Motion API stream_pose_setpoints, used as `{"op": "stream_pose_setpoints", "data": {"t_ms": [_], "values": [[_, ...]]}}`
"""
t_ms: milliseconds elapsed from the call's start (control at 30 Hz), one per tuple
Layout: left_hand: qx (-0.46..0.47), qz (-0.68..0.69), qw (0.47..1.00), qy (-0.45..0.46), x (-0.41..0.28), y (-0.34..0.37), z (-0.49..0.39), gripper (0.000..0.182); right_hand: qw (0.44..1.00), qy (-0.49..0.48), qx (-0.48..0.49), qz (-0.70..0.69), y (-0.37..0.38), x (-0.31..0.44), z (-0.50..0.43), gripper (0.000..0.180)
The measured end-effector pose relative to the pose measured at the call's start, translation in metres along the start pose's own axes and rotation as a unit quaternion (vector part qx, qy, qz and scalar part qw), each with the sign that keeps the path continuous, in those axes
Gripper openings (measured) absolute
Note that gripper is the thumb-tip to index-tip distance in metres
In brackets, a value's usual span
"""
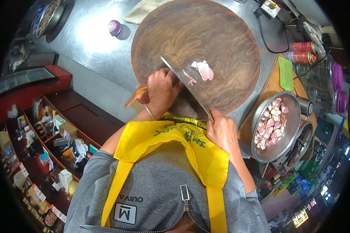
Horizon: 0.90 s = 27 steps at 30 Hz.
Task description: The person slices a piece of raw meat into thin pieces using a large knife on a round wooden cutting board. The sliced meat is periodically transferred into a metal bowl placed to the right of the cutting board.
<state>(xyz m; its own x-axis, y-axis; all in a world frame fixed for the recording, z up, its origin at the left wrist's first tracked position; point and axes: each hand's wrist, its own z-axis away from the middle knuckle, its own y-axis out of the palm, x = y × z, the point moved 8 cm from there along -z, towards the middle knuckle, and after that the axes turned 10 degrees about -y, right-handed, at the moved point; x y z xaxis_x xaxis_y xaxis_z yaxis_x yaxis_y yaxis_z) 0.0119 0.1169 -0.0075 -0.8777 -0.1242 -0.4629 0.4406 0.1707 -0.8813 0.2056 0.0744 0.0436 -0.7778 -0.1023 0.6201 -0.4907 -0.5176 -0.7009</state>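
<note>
My left hand (163, 88) presses a piece of cured meat (140, 96) down near the front left rim of a round wooden chopping block (198, 32). Part of the meat sticks out to the left of the hand; the rest lies under the fingers. In my right hand (223, 126) is the handle of a cleaver (186, 84), its blade slanting up to the left beside my left fingertips. A thin strip of meat (189, 76) lies along the blade's far side. Several pale pink slices (205, 70) rest just beyond it on the block.
A steel bowl of sliced meat (255, 131) stands at the right on a wooden board (275, 77), near a green plastic grater-like piece (285, 74). Behind are gas canisters (302, 57) and a black cable (264, 43). A purple-capped bottle (114, 28) and a cloth (138, 13) lie left of the block.
</note>
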Motion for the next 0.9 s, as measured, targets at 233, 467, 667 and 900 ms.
{"op": "stream_pose_setpoints", "data": {"t_ms": [233,467,667,900], "values": [[0.003,-0.005,1.000,0.012,0.002,0.005,0.000,0.030,0.998,-0.017,-0.010,0.054,0.000,-0.009,0.010,0.031],[-0.001,-0.006,1.000,0.016,0.002,0.005,-0.001,0.031,0.999,-0.008,0.014,0.048,-0.003,-0.015,0.010,0.033],[0.004,0.001,1.000,0.014,0.001,0.003,0.000,0.033,0.997,-0.023,0.023,0.073,-0.006,-0.022,0.007,0.034],[0.033,0.010,0.999,0.004,0.004,0.004,0.001,0.039,0.997,-0.025,0.014,0.071,0.001,-0.030,0.014,0.040]]}}
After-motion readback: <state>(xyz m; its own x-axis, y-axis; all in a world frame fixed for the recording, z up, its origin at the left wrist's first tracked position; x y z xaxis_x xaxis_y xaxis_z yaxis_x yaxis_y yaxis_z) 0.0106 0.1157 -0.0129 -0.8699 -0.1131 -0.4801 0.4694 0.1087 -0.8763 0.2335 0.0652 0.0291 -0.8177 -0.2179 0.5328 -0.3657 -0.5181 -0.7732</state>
